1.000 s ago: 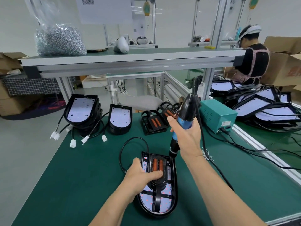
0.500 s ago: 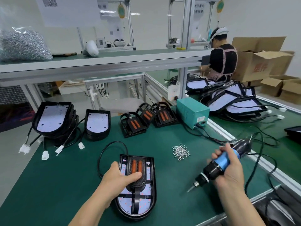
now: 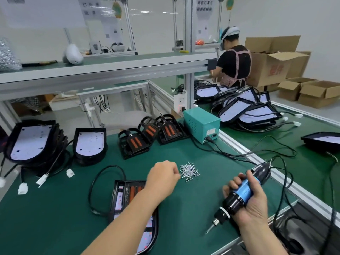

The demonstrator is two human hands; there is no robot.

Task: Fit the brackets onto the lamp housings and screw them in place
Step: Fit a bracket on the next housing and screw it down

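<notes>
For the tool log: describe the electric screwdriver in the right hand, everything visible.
The electric screwdriver is a black barrel with a blue grip, a silver-ringed chuck and a thin bit. It is held tilted, bit down-left over the green mat, black cable trailing from its rear. The right hand wraps the grip.

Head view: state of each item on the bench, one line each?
lamp housing: flat on the green mat
bracket: lying on that housing
screw pile: loose heap on the mat
left hand: fingers curled at the pile's edge; unclear if it holds a screw
right hand: grips the electric screwdriver
electric screwdriver: tilted, bit clear of the housing
spare brackets: three, unfitted
green power box: cable plugged in
</notes>
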